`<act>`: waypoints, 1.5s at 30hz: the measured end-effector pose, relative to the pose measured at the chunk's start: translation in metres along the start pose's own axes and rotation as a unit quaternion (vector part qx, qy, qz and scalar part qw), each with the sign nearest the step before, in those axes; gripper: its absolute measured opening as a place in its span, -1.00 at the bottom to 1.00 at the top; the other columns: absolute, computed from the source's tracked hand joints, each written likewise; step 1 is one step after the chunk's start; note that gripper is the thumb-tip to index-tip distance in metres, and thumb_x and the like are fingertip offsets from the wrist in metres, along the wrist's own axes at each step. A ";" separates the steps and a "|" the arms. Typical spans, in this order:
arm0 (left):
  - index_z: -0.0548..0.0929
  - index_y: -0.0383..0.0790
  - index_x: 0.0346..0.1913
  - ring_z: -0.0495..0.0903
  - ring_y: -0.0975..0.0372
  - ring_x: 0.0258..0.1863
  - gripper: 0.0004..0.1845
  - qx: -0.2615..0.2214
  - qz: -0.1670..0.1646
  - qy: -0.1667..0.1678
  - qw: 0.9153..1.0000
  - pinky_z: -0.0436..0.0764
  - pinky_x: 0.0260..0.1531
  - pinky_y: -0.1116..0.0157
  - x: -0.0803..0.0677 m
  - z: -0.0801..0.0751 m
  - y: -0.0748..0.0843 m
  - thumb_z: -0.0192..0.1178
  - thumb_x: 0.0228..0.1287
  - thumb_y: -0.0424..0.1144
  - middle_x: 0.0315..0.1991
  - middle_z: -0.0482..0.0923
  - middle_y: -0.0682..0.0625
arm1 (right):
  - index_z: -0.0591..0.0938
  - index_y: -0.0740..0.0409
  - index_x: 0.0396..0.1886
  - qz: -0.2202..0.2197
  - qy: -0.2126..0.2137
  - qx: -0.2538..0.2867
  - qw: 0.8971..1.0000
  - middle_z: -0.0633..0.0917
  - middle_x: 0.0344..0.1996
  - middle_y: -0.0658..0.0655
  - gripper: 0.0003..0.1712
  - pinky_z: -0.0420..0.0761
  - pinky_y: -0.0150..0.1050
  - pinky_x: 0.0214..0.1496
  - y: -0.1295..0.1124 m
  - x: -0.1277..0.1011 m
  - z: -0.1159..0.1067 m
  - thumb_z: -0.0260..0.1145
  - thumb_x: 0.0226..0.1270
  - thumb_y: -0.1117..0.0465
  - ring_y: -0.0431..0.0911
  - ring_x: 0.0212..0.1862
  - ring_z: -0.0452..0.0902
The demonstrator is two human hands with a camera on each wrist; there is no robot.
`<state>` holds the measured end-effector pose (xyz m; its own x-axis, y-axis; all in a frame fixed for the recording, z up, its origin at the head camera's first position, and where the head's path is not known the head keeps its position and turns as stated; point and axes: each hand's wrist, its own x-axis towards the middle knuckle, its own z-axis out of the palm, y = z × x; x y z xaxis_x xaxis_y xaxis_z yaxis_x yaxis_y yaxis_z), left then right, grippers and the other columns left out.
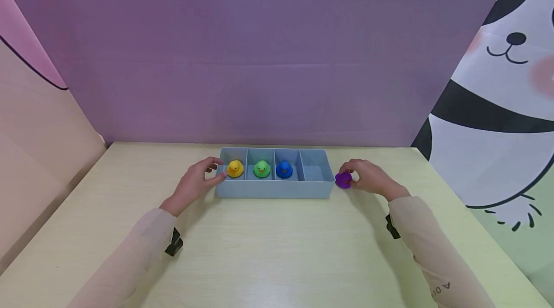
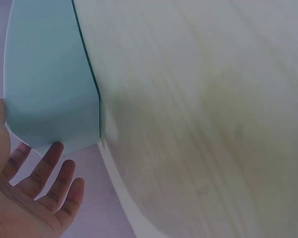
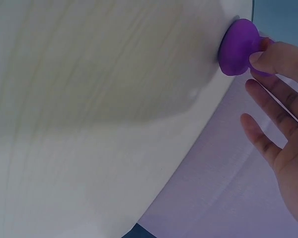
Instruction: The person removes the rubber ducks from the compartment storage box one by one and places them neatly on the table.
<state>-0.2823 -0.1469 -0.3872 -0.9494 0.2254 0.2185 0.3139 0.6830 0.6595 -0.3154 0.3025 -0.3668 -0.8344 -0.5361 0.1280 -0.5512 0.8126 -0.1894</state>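
A light blue divided box [image 1: 272, 190] stands on the table. Three small toy ducks sit in separate compartments: yellow [image 1: 235, 168], green [image 1: 261, 169] and blue [image 1: 284, 169]; the rightmost compartment [image 1: 317, 171] holds nothing. My left hand [image 1: 200, 180] holds the box's left end, thumb at the front rim; in the left wrist view its outer fingers are spread away from the box. Just beyond the box's right end, my right hand [image 1: 368, 177] pinches a small purple toy [image 3: 238, 48] with a rounded body, low over or touching the table. Fingers hide part of it.
The pale wooden table [image 1: 277, 250] ends at a purple backdrop [image 1: 268, 58] just behind the box. A panda picture [image 1: 515, 106] covers the wall at the right, and a pale wall [image 1: 39, 154] stands at the left.
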 end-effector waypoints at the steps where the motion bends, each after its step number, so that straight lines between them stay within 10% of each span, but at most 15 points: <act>1: 0.45 -0.19 0.11 0.47 -0.07 0.05 -0.54 0.000 0.000 0.000 1.000 0.49 -0.01 -0.02 0.000 0.000 0.000 0.16 0.22 -0.03 0.07 0.50 -0.20 | 0.64 0.12 -0.25 0.000 0.001 0.001 1.000 0.65 -0.31 0.05 -0.67 0.55 -0.07 -0.12 0.000 0.000 0.000 0.38 -0.09 0.44 -0.04 -0.20 0.54; 45: 0.45 -0.17 0.10 0.48 -0.06 0.04 -0.55 0.000 0.000 0.004 1.000 0.49 -0.01 -0.02 0.000 0.000 -0.001 0.16 0.21 -0.03 0.06 0.51 -0.20 | 0.61 0.25 -0.14 -0.022 0.010 -0.011 1.000 0.66 -0.21 0.17 -0.67 0.53 -0.03 -0.01 -0.027 0.040 -0.038 0.31 0.00 0.41 0.05 -0.11 0.54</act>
<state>-0.2826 -0.1476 -0.3876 -0.9492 0.2200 0.2249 0.3145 0.6829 0.6594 -0.3334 0.2679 -0.3197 -0.8089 -0.5670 0.1555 -0.5870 0.7933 -0.1613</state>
